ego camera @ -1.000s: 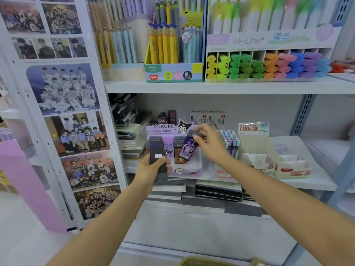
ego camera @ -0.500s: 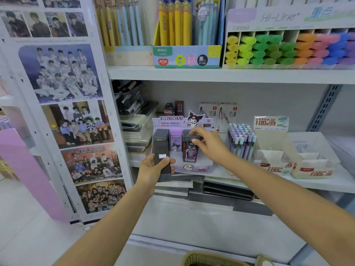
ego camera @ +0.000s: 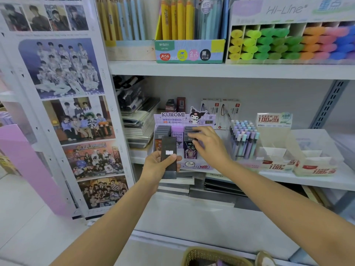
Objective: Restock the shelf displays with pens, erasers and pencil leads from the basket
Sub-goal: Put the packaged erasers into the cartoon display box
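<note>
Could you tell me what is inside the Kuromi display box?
Rows of lead cases: dark at left, lilac in the middle, dark at right. The right hand covers part of the right row; the dark stack in the left hand hides the left row's front.

Head-worn wide-angle camera faces forward and down, close to the middle shelf (ego camera: 317, 181), the basket (ego camera: 199, 255) at bottom edge.

A black case (ego camera: 169, 160) with a white label is seen. The display box (ego camera: 173, 118) is printed lilac. Highlighters (ego camera: 284, 43) are ranged yellow, green, orange, pink, blue.
</note>
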`<action>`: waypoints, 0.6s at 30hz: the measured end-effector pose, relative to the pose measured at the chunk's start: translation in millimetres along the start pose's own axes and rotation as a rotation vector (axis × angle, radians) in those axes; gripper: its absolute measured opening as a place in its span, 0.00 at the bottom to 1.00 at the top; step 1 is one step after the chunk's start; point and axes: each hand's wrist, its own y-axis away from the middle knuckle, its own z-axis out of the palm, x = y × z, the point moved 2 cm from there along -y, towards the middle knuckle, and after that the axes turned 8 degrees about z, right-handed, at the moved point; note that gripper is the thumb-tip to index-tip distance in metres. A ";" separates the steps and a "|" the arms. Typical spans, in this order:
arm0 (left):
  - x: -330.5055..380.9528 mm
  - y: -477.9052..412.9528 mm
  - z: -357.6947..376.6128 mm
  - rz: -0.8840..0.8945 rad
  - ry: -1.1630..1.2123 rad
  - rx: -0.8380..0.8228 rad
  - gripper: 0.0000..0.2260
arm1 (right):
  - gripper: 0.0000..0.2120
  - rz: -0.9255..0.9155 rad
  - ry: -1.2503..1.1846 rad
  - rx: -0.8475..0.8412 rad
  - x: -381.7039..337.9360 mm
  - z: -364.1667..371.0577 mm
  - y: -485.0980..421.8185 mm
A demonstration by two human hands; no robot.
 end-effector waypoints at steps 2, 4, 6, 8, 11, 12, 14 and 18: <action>3.1 2.5 4.1 0.002 -0.038 -0.019 0.12 | 0.15 0.084 -0.102 -0.002 -4.8 -9.6 -3.5; 7.2 6.7 10.8 0.007 -0.057 -0.047 0.12 | 0.16 0.199 -0.340 -0.055 -12.2 -18.6 -5.8; 13.1 12.8 20.8 0.012 -0.053 -0.074 0.12 | 0.17 0.316 -0.605 -0.204 -20.9 -24.5 -5.3; 18.5 19.6 30.3 0.022 -0.033 -0.099 0.10 | 0.16 0.363 -0.715 -0.345 -26.1 -28.6 -3.4; 28.6 26.5 38.2 0.071 -0.115 -0.054 0.09 | 0.08 0.360 -0.754 -0.300 -27.0 -42.2 -0.6; 30.9 27.0 37.8 0.079 -0.171 0.009 0.11 | 0.07 0.362 -0.766 -0.251 -25.3 -48.5 0.5; 35.2 28.0 32.8 0.018 -0.249 0.163 0.14 | 0.07 0.345 -0.788 -0.173 -22.0 -60.7 3.8; 39.9 30.4 32.9 -0.266 0.032 0.069 0.21 | 0.08 0.216 -0.752 -0.190 -26.8 -79.0 20.0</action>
